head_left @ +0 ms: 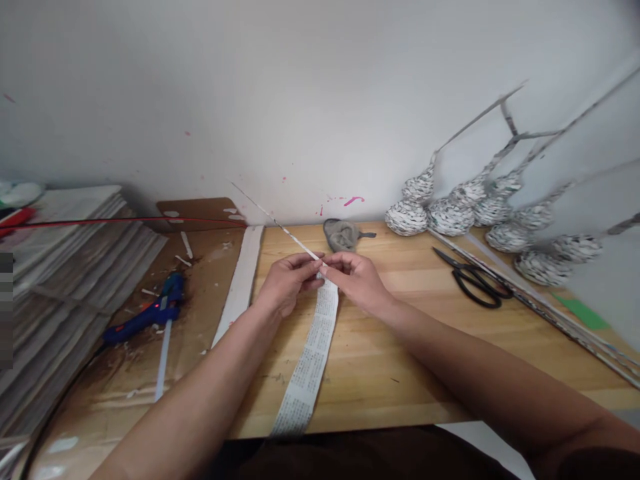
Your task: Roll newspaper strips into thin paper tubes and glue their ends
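A long strip of printed newspaper point(311, 357) runs from the table's front edge up to my hands. Its far end is rolled into a thin stick point(270, 217) that points up and left toward the wall. My left hand point(287, 280) pinches the strip where the roll begins, fingers closed on it. My right hand point(353, 277) pinches the same spot from the right, thumb and fingers pressed on the paper. Both hands hover just above the wooden table point(410, 340).
A blue glue gun point(147, 317) with a glue stick lies on brown cardboard at left, beside stacked newspapers point(65, 280). Black scissors point(475, 280) lie at right. Several woven paper gourd shapes point(450, 210) with long stems stand against the wall. A grey rag point(343, 235) lies behind my hands.
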Available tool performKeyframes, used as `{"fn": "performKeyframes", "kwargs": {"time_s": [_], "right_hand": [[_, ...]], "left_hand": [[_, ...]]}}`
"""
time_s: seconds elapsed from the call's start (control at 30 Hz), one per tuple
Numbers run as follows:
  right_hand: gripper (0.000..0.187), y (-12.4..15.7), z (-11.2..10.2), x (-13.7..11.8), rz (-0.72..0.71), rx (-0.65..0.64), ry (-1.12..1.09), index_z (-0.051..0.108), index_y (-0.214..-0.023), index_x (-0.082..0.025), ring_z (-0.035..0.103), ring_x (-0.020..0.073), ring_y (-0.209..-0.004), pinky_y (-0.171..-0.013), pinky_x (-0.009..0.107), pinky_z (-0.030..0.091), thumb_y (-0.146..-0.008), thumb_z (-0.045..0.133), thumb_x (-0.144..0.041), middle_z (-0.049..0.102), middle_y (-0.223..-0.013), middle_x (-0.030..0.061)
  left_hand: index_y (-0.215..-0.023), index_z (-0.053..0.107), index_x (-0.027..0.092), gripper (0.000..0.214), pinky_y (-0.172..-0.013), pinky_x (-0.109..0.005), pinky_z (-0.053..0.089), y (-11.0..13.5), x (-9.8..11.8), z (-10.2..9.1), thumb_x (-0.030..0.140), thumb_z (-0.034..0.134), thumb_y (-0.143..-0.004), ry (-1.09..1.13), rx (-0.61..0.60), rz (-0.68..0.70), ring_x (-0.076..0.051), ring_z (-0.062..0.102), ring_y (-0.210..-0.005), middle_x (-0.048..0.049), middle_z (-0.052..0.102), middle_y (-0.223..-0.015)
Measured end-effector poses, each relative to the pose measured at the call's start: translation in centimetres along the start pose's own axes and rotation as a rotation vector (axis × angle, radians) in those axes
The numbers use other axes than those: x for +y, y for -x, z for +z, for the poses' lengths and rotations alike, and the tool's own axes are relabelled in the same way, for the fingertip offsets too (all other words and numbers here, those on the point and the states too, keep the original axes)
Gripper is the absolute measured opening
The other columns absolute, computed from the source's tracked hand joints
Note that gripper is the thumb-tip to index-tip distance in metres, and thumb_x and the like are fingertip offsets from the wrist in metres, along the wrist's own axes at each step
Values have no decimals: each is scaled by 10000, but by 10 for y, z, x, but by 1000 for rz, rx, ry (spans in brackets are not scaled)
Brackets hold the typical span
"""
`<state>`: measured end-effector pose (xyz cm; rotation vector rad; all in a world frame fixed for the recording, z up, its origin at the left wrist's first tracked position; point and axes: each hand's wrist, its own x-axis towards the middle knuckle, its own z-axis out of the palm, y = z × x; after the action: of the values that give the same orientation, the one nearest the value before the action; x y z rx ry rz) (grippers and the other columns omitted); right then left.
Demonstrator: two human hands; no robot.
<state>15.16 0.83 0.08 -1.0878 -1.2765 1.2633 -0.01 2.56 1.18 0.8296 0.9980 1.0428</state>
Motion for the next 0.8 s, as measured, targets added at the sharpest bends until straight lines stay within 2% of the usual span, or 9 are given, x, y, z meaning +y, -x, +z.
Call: {"fn": "performKeyframes", "kwargs": {"time_s": [0.17,0.27,0.33,0.47,0.63,0.8], "right_hand": [[216,-1,0,3,3,-14,107,643,-863,-157,540,106,-617,-574,237,429,-764,684,-345,640,-752,4],[190,-1,-2,6,22,-59,194,623,-806,-160,507,100,-579,-532,228,391,-795,641,-349,602,-690,-10],[182,-1,-3,7,39,-92,226,613,-782,-165,505,101,-572,-518,222,376,-797,633,-346,585,-663,-17],[180,0,-5,8,63,-126,244,612,-777,-178,549,116,-615,-536,222,391,-796,626,-357,619,-695,-9],[223,-1,-6,8,79,-161,267,559,-685,-185,509,104,-564,-503,222,359,-810,599,-365,575,-632,-22],[197,0,-7,8,85,-127,361,565,-710,-190,520,109,-572,-500,223,359,-776,639,-360,602,-654,-15]], "left_hand": [[-893,753,129,374,-594,-233,569,1,0,2,327,869,-598,-23,-10,-19,-131,660,-669,-71,726,-824],[-853,755,125,383,-522,-191,527,1,-1,2,331,888,-559,-25,7,-16,-108,625,-615,-52,709,-772],[-811,754,118,363,-459,-153,467,1,-1,2,321,894,-545,-32,5,-3,-86,590,-579,-45,698,-742],[-756,746,122,330,-433,-126,405,0,-2,1,276,904,-511,-35,11,42,-78,584,-621,-57,719,-834],[-788,750,121,314,-477,-137,451,-2,-2,1,230,888,-528,-10,44,36,-79,598,-627,-52,717,-844],[-719,719,108,216,-577,-188,542,-3,-2,2,157,858,-560,21,83,22,-108,655,-685,-80,725,-956]]}}
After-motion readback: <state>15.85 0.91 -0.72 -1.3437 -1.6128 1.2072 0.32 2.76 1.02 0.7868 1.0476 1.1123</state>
